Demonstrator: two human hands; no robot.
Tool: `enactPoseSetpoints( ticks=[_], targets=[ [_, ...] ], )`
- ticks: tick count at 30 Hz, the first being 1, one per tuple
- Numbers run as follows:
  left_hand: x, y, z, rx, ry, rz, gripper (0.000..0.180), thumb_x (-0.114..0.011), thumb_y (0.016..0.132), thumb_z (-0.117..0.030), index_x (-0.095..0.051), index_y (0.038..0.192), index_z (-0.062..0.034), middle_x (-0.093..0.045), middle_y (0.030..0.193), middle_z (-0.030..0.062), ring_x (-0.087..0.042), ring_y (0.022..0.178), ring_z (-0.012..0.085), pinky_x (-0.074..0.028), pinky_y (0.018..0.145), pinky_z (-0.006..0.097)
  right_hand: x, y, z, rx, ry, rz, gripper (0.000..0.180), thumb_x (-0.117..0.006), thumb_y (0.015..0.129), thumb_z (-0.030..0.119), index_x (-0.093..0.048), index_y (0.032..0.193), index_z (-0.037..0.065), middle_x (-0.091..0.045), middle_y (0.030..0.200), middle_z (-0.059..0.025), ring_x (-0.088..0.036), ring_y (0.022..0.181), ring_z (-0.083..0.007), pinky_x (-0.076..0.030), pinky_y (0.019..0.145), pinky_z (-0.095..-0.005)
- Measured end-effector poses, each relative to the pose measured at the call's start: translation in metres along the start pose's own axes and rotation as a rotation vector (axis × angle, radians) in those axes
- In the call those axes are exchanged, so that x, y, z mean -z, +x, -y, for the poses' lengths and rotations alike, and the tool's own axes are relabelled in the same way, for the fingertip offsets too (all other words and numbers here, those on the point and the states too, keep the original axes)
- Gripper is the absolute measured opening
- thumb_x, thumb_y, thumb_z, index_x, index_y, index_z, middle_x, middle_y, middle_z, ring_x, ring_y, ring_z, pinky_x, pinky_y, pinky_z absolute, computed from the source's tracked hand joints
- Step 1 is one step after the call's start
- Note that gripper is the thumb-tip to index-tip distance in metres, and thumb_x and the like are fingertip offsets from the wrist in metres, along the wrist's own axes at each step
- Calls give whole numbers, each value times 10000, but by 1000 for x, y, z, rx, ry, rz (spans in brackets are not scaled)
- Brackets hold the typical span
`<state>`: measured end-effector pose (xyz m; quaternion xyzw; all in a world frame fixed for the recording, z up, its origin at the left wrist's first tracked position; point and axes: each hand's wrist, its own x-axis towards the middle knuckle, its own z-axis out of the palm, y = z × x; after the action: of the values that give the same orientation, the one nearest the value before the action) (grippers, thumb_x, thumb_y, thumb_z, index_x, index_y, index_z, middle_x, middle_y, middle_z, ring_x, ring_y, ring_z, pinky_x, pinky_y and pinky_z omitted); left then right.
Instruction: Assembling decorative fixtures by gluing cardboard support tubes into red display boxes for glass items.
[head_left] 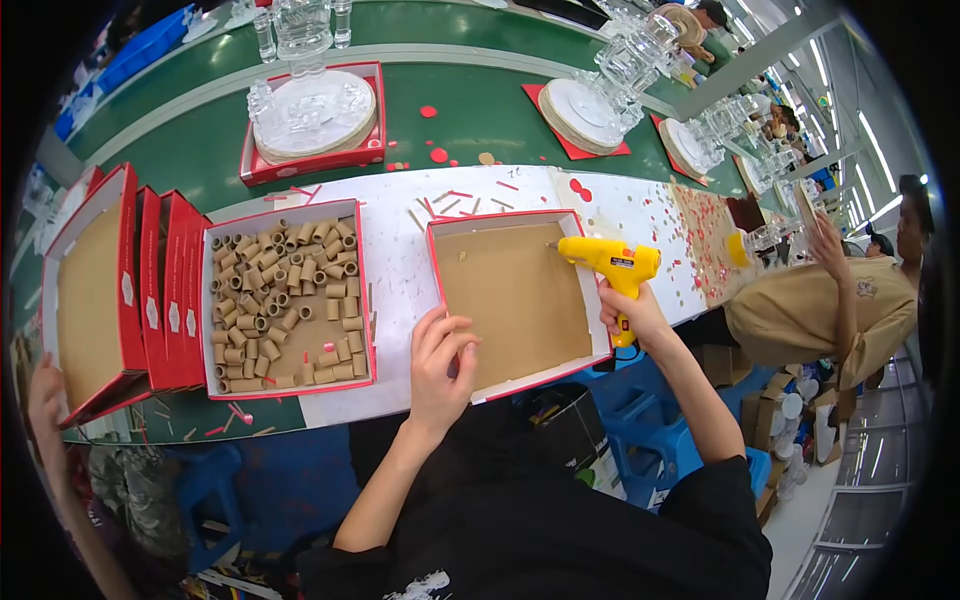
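Observation:
A yellow hot glue gun [612, 262] is in my right hand [637, 312], its nozzle pointing left over the upper right part of a shallow red-edged box [520, 340]. The box's inside is brown cardboard, with a small pale blob near its upper left. My left hand [442, 362] is at the box's lower left corner, fingers apart and bent, holding nothing I can see. Just left of it stands another red-edged box [367, 300] holding many short brown cardboard tubes [285, 262].
Several red boxes [172, 280] stand stacked on edge at the left, beside another person's hand [45, 395]. Clear glassware [305, 105] sits on round white boards at the back. Red scraps [439, 155] litter the green table [460, 100]. A person in tan [800, 310] works at right.

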<state>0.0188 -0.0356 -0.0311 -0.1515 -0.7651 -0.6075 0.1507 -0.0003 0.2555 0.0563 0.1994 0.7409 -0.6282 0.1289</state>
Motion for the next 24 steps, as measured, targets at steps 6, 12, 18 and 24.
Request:
enactPoseSetpoints(
  ticks=[6, 12, 18, 24],
  targets=[
    [0, -1, -1, 16, 6, 16, 73, -572, 809, 6, -642, 821, -10, -628, 1025, 103, -485, 1191, 350, -417, 956, 428, 0, -3, 5, -15, 0, 13, 137, -619, 878, 132, -510, 932, 68, -477, 597, -10, -500, 480, -96, -415, 432, -225],
    [1, 0, 0, 23, 9, 25, 60, -579, 801, 1, -634, 823, -11, -623, 1027, 106, -486, 1180, 355, -416, 952, 428, 0, -10, 18, -31, -94, 20, 248, -632, 876, 186, -544, 1049, 31, -549, 692, -24, -600, 634, -118, -461, 511, -227],
    [-1, 1, 2, 14, 28, 17, 53, -589, 792, 0, -624, 829, -13, -619, 1031, 107, -487, 1170, 358, -414, 949, 427, -10, -40, 14, -93, -34, 172, 276, -614, 853, 87, -515, 1097, 3, -592, 758, -67, -646, 728, -165, -527, 738, -287],
    [-2, 0, 2, 19, 26, 32, 54, -592, 788, 4, -625, 826, -14, -620, 1033, 104, -484, 1175, 356, -415, 948, 426, -21, -47, -8, -76, -27, 239, 233, -621, 844, 89, -523, 1042, 16, -547, 709, -47, -594, 642, -142, -490, 620, -253]
  ],
)
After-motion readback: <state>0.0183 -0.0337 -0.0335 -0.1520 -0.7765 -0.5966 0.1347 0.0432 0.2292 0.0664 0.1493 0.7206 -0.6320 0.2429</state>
